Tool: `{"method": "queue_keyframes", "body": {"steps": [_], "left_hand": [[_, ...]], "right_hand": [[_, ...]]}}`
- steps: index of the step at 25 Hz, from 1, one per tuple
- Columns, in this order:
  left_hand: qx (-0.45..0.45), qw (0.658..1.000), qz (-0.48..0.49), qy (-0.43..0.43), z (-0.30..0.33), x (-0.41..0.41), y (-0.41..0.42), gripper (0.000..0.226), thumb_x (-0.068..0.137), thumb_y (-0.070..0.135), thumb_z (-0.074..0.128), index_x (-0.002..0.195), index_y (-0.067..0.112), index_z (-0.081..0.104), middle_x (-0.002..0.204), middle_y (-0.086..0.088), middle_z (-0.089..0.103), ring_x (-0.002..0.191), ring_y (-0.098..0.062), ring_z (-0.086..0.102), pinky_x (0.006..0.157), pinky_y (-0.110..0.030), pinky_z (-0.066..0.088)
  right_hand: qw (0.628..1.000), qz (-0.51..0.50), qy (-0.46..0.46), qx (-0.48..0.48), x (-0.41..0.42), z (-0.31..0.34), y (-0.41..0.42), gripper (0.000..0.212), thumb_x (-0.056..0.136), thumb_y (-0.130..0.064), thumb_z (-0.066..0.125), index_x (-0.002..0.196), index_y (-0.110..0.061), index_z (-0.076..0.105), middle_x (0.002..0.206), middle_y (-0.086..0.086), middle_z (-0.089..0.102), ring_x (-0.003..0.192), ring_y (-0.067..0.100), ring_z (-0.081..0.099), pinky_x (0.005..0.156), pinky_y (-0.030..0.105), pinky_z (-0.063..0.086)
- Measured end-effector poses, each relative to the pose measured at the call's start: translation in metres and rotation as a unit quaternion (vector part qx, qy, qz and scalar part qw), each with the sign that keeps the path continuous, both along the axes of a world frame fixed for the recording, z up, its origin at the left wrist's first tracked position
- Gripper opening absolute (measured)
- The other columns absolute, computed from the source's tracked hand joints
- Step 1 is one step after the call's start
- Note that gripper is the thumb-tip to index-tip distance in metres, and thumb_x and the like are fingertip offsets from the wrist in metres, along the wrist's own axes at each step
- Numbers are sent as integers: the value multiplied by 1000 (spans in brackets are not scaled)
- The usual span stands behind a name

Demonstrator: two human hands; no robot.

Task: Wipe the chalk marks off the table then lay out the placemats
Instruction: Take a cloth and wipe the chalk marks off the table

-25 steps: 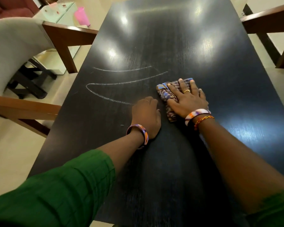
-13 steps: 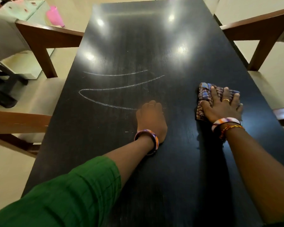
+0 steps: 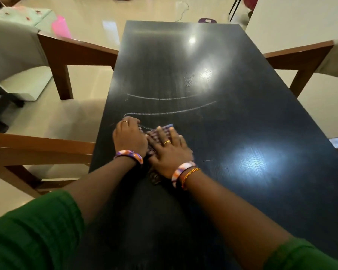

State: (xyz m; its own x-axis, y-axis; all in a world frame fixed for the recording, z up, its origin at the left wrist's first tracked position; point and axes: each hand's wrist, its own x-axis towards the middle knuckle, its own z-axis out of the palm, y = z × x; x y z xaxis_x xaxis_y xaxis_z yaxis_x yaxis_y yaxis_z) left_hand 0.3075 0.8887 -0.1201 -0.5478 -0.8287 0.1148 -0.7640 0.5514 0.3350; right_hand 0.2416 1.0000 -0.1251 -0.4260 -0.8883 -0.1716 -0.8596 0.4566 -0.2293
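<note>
The black table [image 3: 232, 117] carries white chalk marks [image 3: 170, 113], two long curved lines across its middle. My right hand [image 3: 169, 151] lies flat with spread fingers on a checked purple-and-blue cloth [image 3: 164, 129], pressing it onto the table near the left edge, just below the lower chalk line. My left hand [image 3: 130, 138] rests on the table right beside it, touching the cloth's left side; its fingers curve downward and their tips are hidden. No placemats are in view.
Wooden chairs with cream cushions stand on both sides: one at the left [image 3: 47, 117], one at the right [image 3: 300, 61]. A pink cup [image 3: 61, 26] sits on a low table at the far left. Pale floor surrounds the table.
My right hand has swept the cloth from the table's right side across to the left, next to my left hand. The head camera has tilted up, showing the table's far end.
</note>
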Motion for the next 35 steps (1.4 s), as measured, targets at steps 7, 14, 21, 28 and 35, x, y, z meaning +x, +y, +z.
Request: {"method": "queue_keyframes", "body": {"steps": [7, 14, 21, 28, 35], "left_hand": [[73, 992, 92, -55, -5, 54, -44, 49, 96, 27, 43, 137, 1, 34, 144, -20, 36, 133, -36, 34, 109, -45, 32], [65, 991, 75, -90, -14, 72, -48, 40, 98, 31, 32, 116, 2, 51, 124, -19, 55, 119, -33, 44, 98, -42, 34], [69, 992, 66, -84, -9, 78, -49, 34, 98, 27, 32, 115, 5, 52, 120, -16, 57, 117, -31, 46, 99, -41, 33], [92, 992, 87, -18, -11, 79, -55, 28, 97, 21, 36, 111, 6, 56, 112, -14, 60, 114, -29, 49, 98, -40, 34], [84, 992, 96, -24, -12, 75, -56, 25, 96, 22, 36, 109, 11, 55, 114, -10, 60, 116, -26, 46, 97, -38, 32]], "right_hand": [[984, -173, 9, 50, -67, 0, 41, 61, 93, -55, 32, 146, -44, 4, 159, -6, -3, 146, 27, -6, 117, 49, 6], [987, -152, 26, 49, -21, 5, -6, 74, 86, -68, 31, 148, -40, -1, 159, 0, -7, 144, 36, -4, 115, 50, 5], [998, -32, 60, 15, 1, -3, -24, 61, 91, -60, 33, 145, -48, 7, 159, -9, 0, 146, 25, 1, 114, 44, 11], [963, -269, 26, 22, -42, 7, -18, 56, 94, -52, 28, 147, -41, 13, 159, -3, 5, 144, 33, 2, 114, 50, 10], [999, 29, 38, 1, 8, -1, -124, 55, 95, -51, 28, 146, -44, 9, 159, -7, 1, 146, 27, -2, 115, 50, 8]]}}
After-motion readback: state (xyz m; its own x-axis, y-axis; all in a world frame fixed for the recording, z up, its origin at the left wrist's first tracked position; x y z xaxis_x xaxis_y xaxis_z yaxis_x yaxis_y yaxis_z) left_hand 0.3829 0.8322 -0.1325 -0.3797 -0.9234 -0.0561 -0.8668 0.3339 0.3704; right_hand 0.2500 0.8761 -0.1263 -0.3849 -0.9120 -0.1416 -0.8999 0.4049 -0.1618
